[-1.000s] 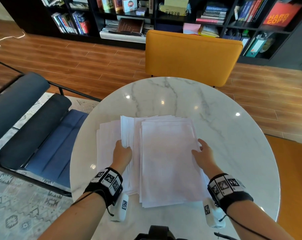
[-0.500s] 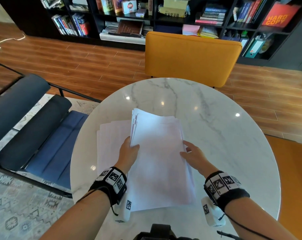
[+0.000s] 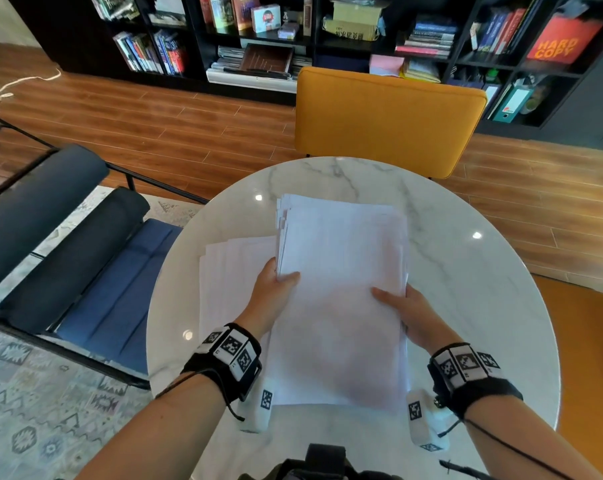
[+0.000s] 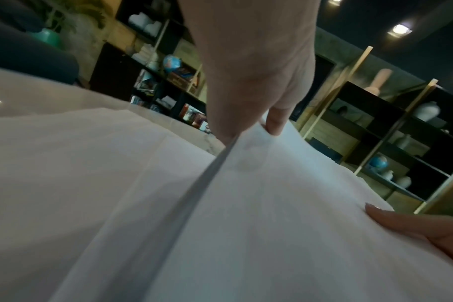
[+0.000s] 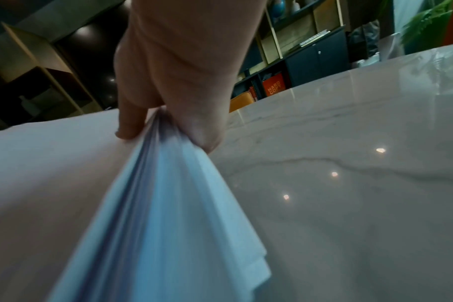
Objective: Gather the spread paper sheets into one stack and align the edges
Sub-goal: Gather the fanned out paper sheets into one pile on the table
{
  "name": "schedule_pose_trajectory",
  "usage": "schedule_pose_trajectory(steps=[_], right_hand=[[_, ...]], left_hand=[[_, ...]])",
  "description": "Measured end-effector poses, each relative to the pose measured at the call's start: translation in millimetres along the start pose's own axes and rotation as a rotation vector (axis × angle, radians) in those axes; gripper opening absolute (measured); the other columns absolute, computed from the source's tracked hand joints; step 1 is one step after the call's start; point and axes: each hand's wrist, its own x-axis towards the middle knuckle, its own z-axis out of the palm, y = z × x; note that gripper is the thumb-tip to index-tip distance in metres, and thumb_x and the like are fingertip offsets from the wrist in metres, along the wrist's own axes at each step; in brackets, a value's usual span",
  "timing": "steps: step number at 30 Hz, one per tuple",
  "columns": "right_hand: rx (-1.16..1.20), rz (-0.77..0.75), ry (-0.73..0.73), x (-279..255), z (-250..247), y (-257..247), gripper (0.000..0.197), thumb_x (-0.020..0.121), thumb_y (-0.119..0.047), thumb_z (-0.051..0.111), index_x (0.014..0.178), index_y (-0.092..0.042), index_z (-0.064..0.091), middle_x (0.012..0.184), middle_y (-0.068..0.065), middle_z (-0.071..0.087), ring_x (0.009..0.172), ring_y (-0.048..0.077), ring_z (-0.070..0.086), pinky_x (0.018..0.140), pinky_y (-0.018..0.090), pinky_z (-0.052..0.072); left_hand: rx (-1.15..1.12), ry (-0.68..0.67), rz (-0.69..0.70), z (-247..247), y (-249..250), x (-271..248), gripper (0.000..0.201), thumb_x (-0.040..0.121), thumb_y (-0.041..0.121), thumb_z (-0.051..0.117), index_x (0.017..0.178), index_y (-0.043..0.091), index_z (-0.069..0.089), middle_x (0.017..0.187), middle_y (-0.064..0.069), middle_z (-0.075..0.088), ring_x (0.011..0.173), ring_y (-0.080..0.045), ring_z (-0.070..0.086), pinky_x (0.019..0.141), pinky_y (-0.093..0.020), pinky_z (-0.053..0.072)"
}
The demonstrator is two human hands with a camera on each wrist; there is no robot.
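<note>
A thick bundle of white paper sheets is held above the round marble table, its far edge tilted up. My left hand pinches the bundle's left edge, thumb on top. On the other side, my right hand grips the right edge with the thumb on top and fingers underneath. The sheets fan apart unevenly along that edge. Several more white sheets lie flat on the table to the left, partly under the held bundle.
A yellow chair stands at the table's far side, with dark bookshelves behind it. A blue lounge chair sits close to the table's left edge. Bare marble shows to the right and beyond the papers.
Both hands pushed the spread sheets together from the sides, took hold of the bundle's edges and lifted it off the table. The sheets at the left stayed flat.
</note>
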Motion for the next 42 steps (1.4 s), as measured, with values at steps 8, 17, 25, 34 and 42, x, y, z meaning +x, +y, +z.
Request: schedule_pose_trajectory(steps=[8,17,25,34,42], right_hand=[[-0.037,-0.001,-0.002,-2.5,13.0,-4.5,0.032,0.081,-0.006,0.069,0.111,-0.005,0.059,0.1,0.011,0.069,0.083,0.024,0.068,0.068,0.03,0.06],[-0.349,0.002,0.11,13.2,21.2,15.8,0.054,0.077,-0.015,0.075,0.124,-0.005,0.052,0.115,0.015,0.065,0.094,0.029,0.063,0.08,0.038,0.052],[-0.449,0.02,0.217,16.9,27.8,23.7,0.07,0.081,-0.009,0.062,0.143,-0.022,0.031,0.124,0.017,0.06,0.104,0.035,0.062,0.089,0.049,0.053],[-0.622,0.04,0.209,15.2,46.9,25.2,0.072,0.084,-0.02,0.06,0.147,-0.021,0.026,0.138,0.015,0.044,0.121,0.036,0.051,0.099,0.048,0.047],[-0.933,0.029,0.139,7.7,77.9,24.8,0.077,0.086,-0.018,0.054,0.151,-0.017,0.013,0.141,0.016,0.037,0.129,0.035,0.039,0.102,0.039,0.038]], left_hand=[[0.035,0.1,-0.071,-11.1,-16.0,3.6,0.027,0.087,0.009,0.053,0.114,0.013,0.053,0.099,-0.008,0.063,0.084,-0.022,0.059,0.072,-0.031,0.048],[0.208,0.419,-0.272,-64.1,-47.6,22.7,0.038,0.085,0.01,0.054,0.123,0.013,0.057,0.135,-0.013,0.04,0.112,-0.033,0.055,0.086,-0.038,0.05],[0.204,0.382,-0.351,-72.9,-51.8,31.8,0.059,0.087,0.011,0.053,0.142,0.01,0.032,0.145,-0.014,0.041,0.124,-0.034,0.048,0.093,-0.034,0.043],[0.565,0.296,-0.354,-61.1,-48.4,24.9,0.054,0.093,0.032,0.046,0.136,0.001,0.037,0.137,-0.018,0.048,0.124,-0.038,0.047,0.104,-0.047,0.037],[0.302,0.162,-0.218,-58.0,-46.5,16.6,0.068,0.094,0.033,0.051,0.148,0.01,0.017,0.148,-0.014,0.036,0.131,-0.034,0.042,0.107,-0.043,0.038]])
